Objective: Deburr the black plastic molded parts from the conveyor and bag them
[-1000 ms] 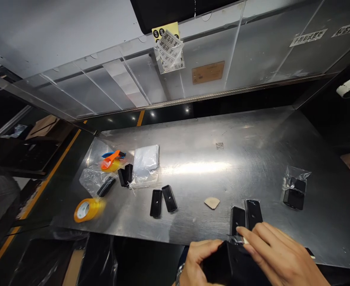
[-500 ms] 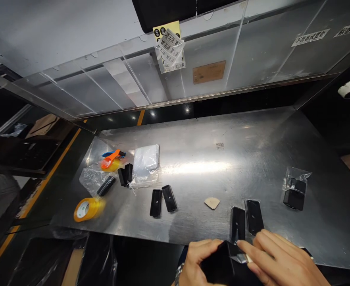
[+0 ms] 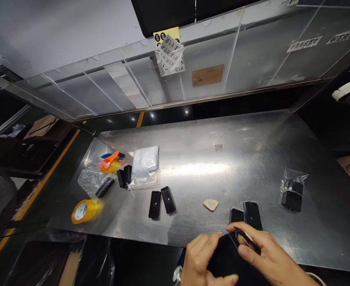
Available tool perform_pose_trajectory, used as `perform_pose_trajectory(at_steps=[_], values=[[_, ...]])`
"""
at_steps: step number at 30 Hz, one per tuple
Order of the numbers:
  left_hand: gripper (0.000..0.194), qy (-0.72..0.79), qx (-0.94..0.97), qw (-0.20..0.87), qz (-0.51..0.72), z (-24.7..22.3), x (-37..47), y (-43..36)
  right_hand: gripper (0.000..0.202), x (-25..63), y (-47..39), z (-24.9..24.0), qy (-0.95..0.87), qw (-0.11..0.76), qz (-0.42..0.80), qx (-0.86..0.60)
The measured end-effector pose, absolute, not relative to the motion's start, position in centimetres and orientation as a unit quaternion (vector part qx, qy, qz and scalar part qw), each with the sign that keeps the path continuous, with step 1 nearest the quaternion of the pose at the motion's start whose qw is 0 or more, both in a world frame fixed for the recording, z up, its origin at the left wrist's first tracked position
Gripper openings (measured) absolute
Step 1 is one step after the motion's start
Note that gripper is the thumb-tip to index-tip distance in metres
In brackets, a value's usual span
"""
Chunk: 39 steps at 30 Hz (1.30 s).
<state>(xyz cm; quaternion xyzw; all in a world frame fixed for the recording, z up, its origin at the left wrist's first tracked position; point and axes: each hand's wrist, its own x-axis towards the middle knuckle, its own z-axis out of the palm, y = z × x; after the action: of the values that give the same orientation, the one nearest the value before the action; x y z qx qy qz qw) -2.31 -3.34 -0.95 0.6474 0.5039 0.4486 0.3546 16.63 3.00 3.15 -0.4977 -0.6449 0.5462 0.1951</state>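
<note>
At the front edge of the table, my left hand is wrapped round a black box, its thumb along the lower side. Close against the box's upper right edge is my right hand, pinching a thin dark piece with a shiny edge between thumb and fingers. What that piece is I cannot make out. Just beyond my hands lie two black trays, one on the left partly hidden and one on the right. A beige wedge-shaped pad rests to their left.
Two more black trays lie left of centre on the metal table. Beyond them are clear bags, an orange tape dispenser and a yellow tape roll. A bagged black part is at right.
My right hand has turned and closed higher on the box, and the thin dark piece now shows in its pinch. The light-coloured strip at the box edge is out of sight. My left hand still holds the box.
</note>
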Motion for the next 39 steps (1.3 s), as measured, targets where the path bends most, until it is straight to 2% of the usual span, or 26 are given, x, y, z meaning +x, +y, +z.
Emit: perform_pose_trajectory(at_steps=[2, 4, 6, 9, 12, 18, 27, 34, 39], values=[[0.069, 0.508, 0.68, 0.308, 0.43, -0.8, -2.4, -3.0, 0.033, 15.9, 3.3, 2.9, -0.63, 0.17, 0.589, -0.476], [0.071, 0.498, 0.694, 0.319, 0.411, -0.4, -2.9, -2.8, 0.033, 15.5, 3.8, 2.6, -0.614, 0.166, 0.617, -0.463], [0.06, 0.507, 0.661, 0.395, 0.387, 0.0, -3.8, -2.7, 0.034, 15.5, 4.2, 2.0, -0.581, 0.188, 0.637, -0.471], [0.04, 0.556, 0.47, 0.57, 0.38, 0.4, -4.9, -2.5, 0.034, 15.8, 4.8, 1.1, -0.48, 0.232, 0.677, -0.508], [0.041, 0.525, 0.304, 0.655, 0.451, 0.5, -5.3, -2.3, 0.036, 15.7, 5.1, 0.2, -0.387, 0.256, 0.708, -0.533], [0.043, 0.443, 0.321, 0.669, 0.503, 0.7, -5.2, -2.1, 0.034, 15.1, 4.9, -0.1, -0.311, 0.294, 0.721, -0.544], [0.04, 0.38, 0.302, 0.721, 0.495, 1.0, -5.8, -2.1, 0.043, 16.0, 4.7, 0.5, -0.381, 0.326, 0.643, -0.579], [0.033, 0.388, 0.266, 0.727, 0.501, -0.4, -3.6, -1.7, 0.043, 17.0, 4.5, -0.7, -0.314, 0.371, 0.614, -0.622], [0.036, 0.432, 0.253, 0.719, 0.482, -1.8, -0.5, -1.9, 0.044, 18.8, 3.3, -2.7, -0.315, 0.371, 0.572, -0.66]])
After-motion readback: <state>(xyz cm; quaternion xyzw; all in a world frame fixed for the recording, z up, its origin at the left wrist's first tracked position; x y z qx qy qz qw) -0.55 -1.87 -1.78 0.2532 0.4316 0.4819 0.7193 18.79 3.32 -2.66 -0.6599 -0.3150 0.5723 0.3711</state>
